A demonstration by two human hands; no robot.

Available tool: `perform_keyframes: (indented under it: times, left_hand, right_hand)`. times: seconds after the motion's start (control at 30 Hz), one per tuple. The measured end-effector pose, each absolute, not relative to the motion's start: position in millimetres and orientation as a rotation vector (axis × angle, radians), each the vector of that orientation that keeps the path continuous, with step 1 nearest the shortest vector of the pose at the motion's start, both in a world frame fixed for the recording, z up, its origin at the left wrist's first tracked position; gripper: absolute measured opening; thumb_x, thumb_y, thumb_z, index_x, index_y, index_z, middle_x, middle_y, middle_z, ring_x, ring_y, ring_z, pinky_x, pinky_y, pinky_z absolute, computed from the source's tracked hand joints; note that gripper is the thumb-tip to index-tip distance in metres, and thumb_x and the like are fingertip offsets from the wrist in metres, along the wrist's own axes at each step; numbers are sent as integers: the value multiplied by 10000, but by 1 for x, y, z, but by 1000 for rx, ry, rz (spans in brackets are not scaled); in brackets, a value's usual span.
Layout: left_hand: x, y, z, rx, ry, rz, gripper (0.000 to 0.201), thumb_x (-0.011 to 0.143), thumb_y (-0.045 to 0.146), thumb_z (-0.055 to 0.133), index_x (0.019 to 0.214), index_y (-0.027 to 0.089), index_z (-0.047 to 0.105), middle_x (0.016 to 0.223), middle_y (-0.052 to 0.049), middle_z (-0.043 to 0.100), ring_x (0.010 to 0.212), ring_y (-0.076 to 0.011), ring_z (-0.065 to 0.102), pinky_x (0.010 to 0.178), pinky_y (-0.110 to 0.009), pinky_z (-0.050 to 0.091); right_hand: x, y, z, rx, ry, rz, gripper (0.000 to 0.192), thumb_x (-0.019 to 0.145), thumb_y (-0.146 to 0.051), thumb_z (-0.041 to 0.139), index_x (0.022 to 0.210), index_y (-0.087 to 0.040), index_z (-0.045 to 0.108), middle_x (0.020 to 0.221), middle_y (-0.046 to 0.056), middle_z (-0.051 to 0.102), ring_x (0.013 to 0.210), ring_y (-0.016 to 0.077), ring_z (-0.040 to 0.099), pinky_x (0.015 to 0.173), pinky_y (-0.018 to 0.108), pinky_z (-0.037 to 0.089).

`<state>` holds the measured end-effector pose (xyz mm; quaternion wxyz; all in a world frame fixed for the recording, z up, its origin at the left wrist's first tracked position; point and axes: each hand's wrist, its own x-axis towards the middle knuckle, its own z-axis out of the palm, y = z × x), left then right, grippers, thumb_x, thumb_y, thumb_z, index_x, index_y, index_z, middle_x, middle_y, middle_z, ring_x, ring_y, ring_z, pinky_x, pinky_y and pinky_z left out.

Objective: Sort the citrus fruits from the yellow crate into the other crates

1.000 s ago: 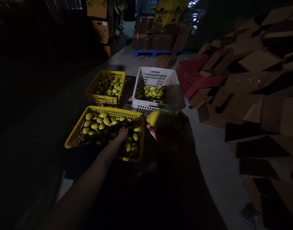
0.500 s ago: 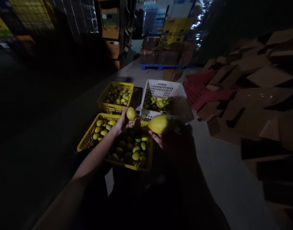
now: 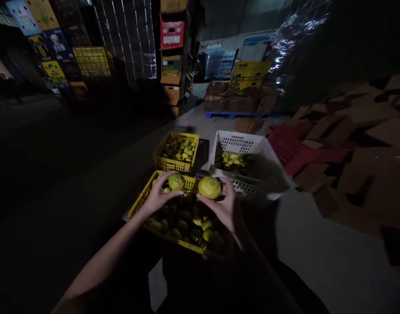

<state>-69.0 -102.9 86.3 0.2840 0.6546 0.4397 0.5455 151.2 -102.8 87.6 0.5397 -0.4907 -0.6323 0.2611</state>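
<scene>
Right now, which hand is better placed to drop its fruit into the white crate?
Right, probably. The right hand holds the yellow fruit just short of the white crate. The left hand, holding the greener fruit, is over the near yellow crate, farther away.

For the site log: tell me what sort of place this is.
Probably a fruit warehouse or packing store. Stacked cartons line the aisle, flattened cardboard is heaped on the right, and plastic crates of citrus sit on the floor below the fruit-holding left hand and right hand.
</scene>
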Motion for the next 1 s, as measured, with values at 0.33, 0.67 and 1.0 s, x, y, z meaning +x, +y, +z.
perform_keyframes:
  times: [0.33,0.67,1.0]
  left_hand:
    - [-75,-114,85,1960,1174,1433,593,711,497,793,1216,229,633,1194,-113,628,1140,-269,579,1023,-433,442]
    - [-78,-109,83,1893,1206,1456,623,688,519,804,1206,212,647,1223,-127,641,1175,-273,572,1059,-432,413]
    - [-74,-111,87,1604,1125,1339,603,798,571,667,1284,221,599,1361,-100,588,1177,-261,590,980,-372,492]
  right_hand:
    - [120,-106,99,-1233,-1679,482,503,661,-411,756,1086,-252,538,986,81,715,800,278,687,718,404,550]
    - [116,-102,105,-1200,-1671,589,463,635,-392,765,1036,-268,571,991,55,727,847,282,690,751,399,549]
    - [122,-100,97,-1128,-1634,935,489,641,-500,791,1009,-243,596,937,52,720,823,257,686,676,353,553]
